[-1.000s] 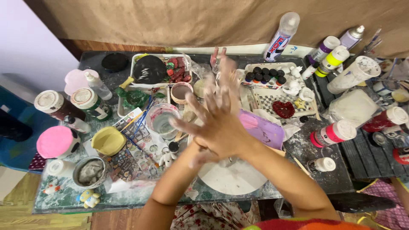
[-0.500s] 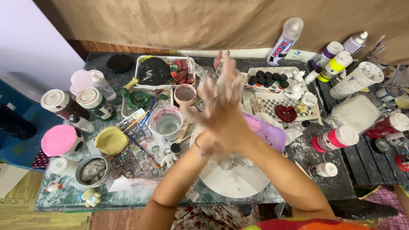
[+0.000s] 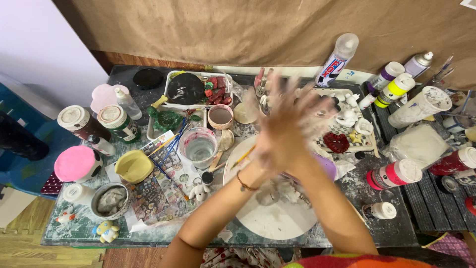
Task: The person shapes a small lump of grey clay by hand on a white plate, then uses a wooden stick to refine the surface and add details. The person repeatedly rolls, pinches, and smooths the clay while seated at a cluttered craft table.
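Note:
My left hand (image 3: 271, 149) and my right hand (image 3: 297, 124) are pressed palm to palm with fingers spread, blurred by motion. They hover over the middle of a cluttered craft table. Anything between the palms is hidden. A thin bracelet (image 3: 244, 181) circles my left wrist. Just under the hands lies a round white board (image 3: 277, 223) with grey clay lumps (image 3: 270, 196) on it. A purple tray (image 3: 328, 166) peeks out beside my right forearm.
To the left stand a cup of cloudy water (image 3: 198, 146), paintbrushes (image 3: 171, 146), a yellow bowl (image 3: 133, 166) and lidded jars (image 3: 116, 121). A tray holding a red heart (image 3: 337, 142) sits behind the hands. Paint bottles (image 3: 394, 173) and spray cans (image 3: 337, 59) crowd the right side.
Both hands stay pressed together and have kept rubbing, with the fingers shifting angle from frame to frame. The view has drifted slightly. Nothing on the table has moved.

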